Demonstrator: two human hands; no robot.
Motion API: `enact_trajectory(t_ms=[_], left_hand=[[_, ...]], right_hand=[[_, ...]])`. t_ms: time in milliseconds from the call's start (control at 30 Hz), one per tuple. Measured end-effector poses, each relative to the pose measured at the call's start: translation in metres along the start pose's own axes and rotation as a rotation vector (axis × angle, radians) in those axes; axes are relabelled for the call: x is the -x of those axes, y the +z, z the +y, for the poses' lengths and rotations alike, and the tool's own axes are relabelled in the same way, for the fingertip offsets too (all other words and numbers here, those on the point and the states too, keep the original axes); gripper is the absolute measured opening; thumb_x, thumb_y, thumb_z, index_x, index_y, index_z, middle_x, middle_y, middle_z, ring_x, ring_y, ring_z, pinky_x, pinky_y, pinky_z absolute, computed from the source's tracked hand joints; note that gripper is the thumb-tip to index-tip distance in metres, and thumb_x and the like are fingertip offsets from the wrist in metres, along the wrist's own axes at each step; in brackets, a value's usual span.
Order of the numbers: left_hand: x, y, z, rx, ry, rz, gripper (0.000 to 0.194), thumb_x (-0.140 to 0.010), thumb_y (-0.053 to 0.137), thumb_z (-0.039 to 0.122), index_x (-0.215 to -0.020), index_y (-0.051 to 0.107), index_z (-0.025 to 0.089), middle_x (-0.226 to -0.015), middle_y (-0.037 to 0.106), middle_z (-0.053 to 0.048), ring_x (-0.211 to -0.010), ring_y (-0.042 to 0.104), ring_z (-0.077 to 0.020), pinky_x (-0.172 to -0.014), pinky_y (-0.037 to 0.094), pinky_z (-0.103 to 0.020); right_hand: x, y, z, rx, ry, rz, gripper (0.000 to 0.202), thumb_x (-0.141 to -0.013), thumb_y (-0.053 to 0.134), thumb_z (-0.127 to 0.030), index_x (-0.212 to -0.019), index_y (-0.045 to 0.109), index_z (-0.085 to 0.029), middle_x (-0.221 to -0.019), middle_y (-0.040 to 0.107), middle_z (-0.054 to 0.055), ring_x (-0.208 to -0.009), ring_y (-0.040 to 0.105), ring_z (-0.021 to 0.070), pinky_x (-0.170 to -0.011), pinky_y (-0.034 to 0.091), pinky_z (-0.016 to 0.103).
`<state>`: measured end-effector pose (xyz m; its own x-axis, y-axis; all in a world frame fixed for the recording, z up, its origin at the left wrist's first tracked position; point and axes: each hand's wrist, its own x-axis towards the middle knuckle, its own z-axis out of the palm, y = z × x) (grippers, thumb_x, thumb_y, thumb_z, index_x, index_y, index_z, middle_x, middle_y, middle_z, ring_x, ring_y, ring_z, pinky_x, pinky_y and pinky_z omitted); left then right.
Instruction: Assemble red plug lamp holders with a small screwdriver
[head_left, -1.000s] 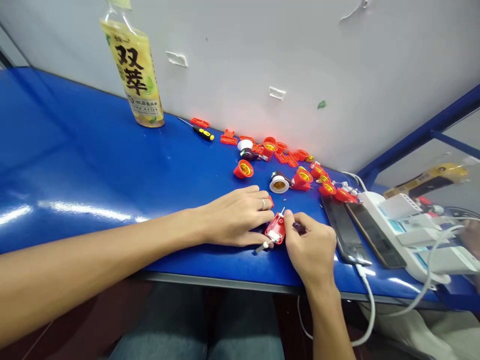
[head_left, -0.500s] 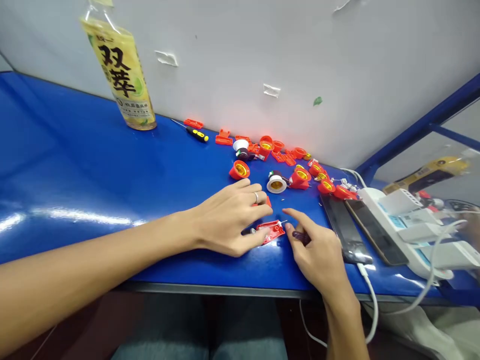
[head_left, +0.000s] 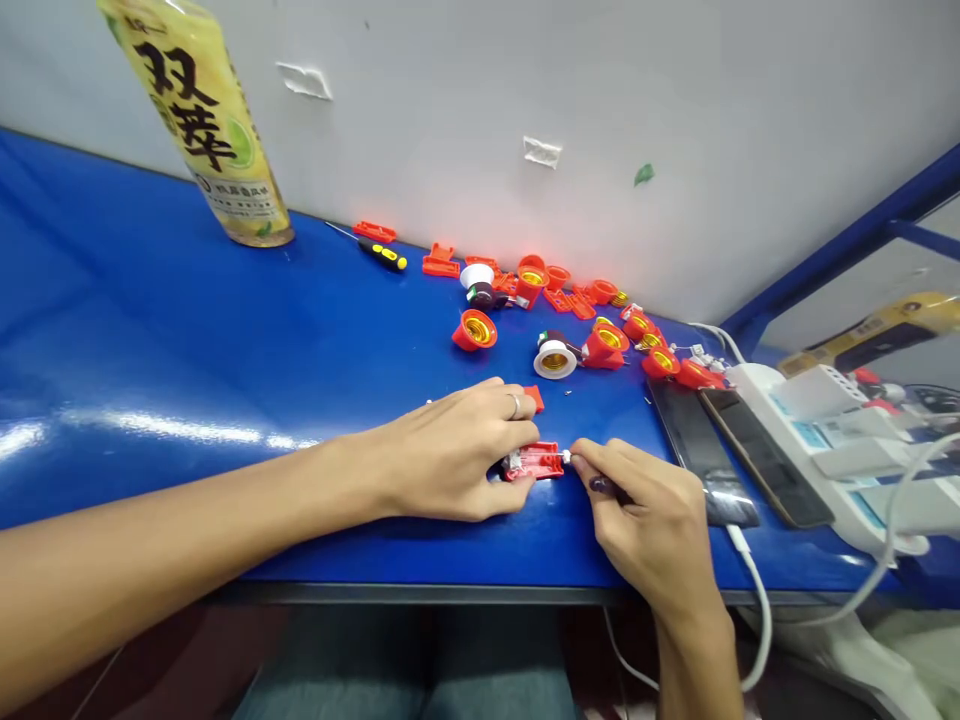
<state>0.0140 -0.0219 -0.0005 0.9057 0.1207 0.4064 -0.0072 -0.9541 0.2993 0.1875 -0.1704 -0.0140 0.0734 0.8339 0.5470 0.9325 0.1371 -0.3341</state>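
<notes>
My left hand (head_left: 480, 450) is closed on a red plastic housing half (head_left: 541, 460), thumb at its near side and fingers at its far side. Inside this open shell lie a metal piece and a thin rod. At the shell's right end, my right hand (head_left: 645, 500) pinches a small white part (head_left: 566, 456) between thumb and forefinger. A dark, glossy object (head_left: 602, 485) is tucked in that same hand, its kind mostly hidden. Just beyond my left fingers shows another red plastic piece (head_left: 534, 398), partly covered.
Red lamp sockets (head_left: 474, 330) and a white-rimmed socket (head_left: 555, 360) lie behind my hands. A screwdriver (head_left: 381, 254) and a drink bottle (head_left: 217, 140) are further left. Phones (head_left: 701, 450) and a white power strip (head_left: 840, 460) with cables stand at the right.
My right thumb and forefinger have closed on the small white part at the shell's end. My left hand has tightened around the shell, which now lies more level. The view has shifted slightly.
</notes>
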Motion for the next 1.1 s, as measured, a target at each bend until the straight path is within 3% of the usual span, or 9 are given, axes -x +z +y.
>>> enact_trajectory(t_ms=[167, 267, 433, 567, 667, 833, 933, 1100], left_hand=[[-0.001, 0.0, -0.002, 0.02, 0.0, 0.01, 0.014, -0.088, 0.065, 0.026, -0.092, 0.071, 0.014, -0.092, 0.066, -0.008, -0.085, 0.062, -0.0223, -0.086, 0.049, -0.036], [-0.001, -0.002, -0.004, 0.004, -0.015, 0.018, 0.019, -0.087, 0.065, 0.029, -0.097, 0.071, 0.014, -0.094, 0.068, -0.009, -0.087, 0.063, -0.0233, -0.086, 0.048, -0.037], [-0.002, -0.017, -0.005, -0.102, 0.057, 0.01, 0.029, -0.08, 0.063, 0.032, -0.102, 0.069, 0.013, -0.099, 0.068, -0.012, -0.088, 0.063, -0.0266, -0.092, 0.046, -0.045], [-0.004, -0.03, -0.01, -0.191, 0.171, -0.075, 0.021, -0.075, 0.058, 0.019, -0.093, 0.066, 0.018, -0.095, 0.068, -0.01, -0.085, 0.062, -0.0263, -0.085, 0.045, -0.044], [-0.006, -0.033, -0.014, -0.222, 0.245, -0.13, 0.018, -0.072, 0.057, 0.014, -0.087, 0.063, 0.02, -0.094, 0.068, -0.008, -0.082, 0.061, -0.0252, -0.081, 0.045, -0.042], [-0.007, -0.032, -0.02, -0.244, 0.256, -0.151, 0.015, -0.076, 0.053, 0.01, -0.084, 0.062, 0.02, -0.08, 0.065, -0.006, -0.068, 0.057, -0.0215, -0.073, 0.043, -0.039], [-0.006, -0.034, -0.022, -0.23, 0.273, -0.117, 0.02, -0.079, 0.052, 0.009, -0.092, 0.063, 0.019, -0.08, 0.065, -0.006, -0.069, 0.058, -0.0216, -0.077, 0.044, -0.04], [-0.006, -0.029, -0.017, -0.119, 0.269, 0.044, 0.027, -0.089, 0.052, 0.012, -0.113, 0.06, 0.02, -0.094, 0.069, -0.006, -0.082, 0.061, -0.0208, -0.083, 0.047, -0.037]], right_hand=[[0.001, -0.002, 0.002, -0.031, 0.135, 0.084, 0.014, -0.092, 0.061, -0.019, -0.091, 0.075, -0.02, -0.069, 0.067, -0.002, -0.055, 0.056, 0.0102, -0.057, 0.045, 0.024], [0.002, 0.0, 0.007, 0.064, 0.252, 0.121, 0.016, -0.091, 0.062, -0.028, -0.088, 0.077, -0.022, -0.068, 0.069, -0.001, -0.054, 0.059, 0.0134, -0.057, 0.046, 0.027], [0.001, 0.004, 0.008, 0.216, 0.349, 0.122, 0.027, -0.088, 0.062, -0.032, -0.107, 0.079, -0.022, -0.072, 0.074, 0.002, -0.054, 0.062, 0.0177, -0.058, 0.047, 0.031], [0.002, 0.002, -0.002, 0.108, 0.254, 0.169, 0.029, -0.09, 0.06, -0.03, -0.111, 0.076, -0.017, -0.069, 0.072, 0.002, -0.044, 0.054, 0.0129, -0.05, 0.044, 0.028], [0.004, 0.001, -0.007, 0.001, 0.16, 0.08, 0.025, -0.092, 0.058, -0.026, -0.108, 0.075, -0.017, -0.078, 0.075, 0.003, -0.05, 0.058, 0.0123, -0.054, 0.046, 0.027], [0.003, 0.002, -0.007, 0.001, 0.13, -0.066, 0.029, -0.09, 0.061, -0.021, -0.116, 0.073, -0.02, -0.086, 0.077, 0.002, -0.06, 0.065, 0.0148, -0.06, 0.048, 0.027], [0.001, 0.002, -0.006, -0.015, 0.125, -0.1, 0.031, -0.09, 0.061, -0.019, -0.118, 0.073, -0.022, -0.095, 0.079, 0.001, -0.07, 0.069, 0.0159, -0.064, 0.048, 0.027], [-0.001, 0.002, -0.008, -0.036, 0.127, -0.101, 0.028, -0.09, 0.061, -0.02, -0.116, 0.073, -0.022, -0.1, 0.079, 0.001, -0.072, 0.07, 0.0156, -0.067, 0.048, 0.027]])
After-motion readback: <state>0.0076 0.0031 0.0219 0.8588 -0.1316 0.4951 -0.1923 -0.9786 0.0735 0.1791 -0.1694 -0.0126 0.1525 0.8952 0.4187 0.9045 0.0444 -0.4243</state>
